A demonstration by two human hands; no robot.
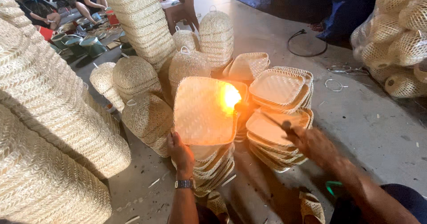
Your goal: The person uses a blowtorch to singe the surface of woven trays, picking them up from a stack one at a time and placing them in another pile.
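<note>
Bamboo tray in hand: a square woven tray (202, 110) stood tilted up on its edge atop a stack of like trays (213, 168), its flat underside facing the person.
Left hand: the left hand (180, 153), a watch (183, 184) on the wrist, was closed on the tray's lower left rim and held it up.
Right hand: the right hand (313, 144) was wrapped round the handle of a slim torch (262, 116), whose tip pointed at the tray.
Flame: a bright orange flame (230, 97) played on the tray's upper right corner.
Progress, as judged: only that corner was under the flame; the rest of the face looked pale and unsinged, so most of this tray seemed left to do.
Other trays: two further stacks (278, 117) sat just to the right; whether they were singed could not be told.
Surroundings: round woven baskets (133, 75) and tall stacks (142, 19) stood about on the concrete floor (364, 126).
</note>
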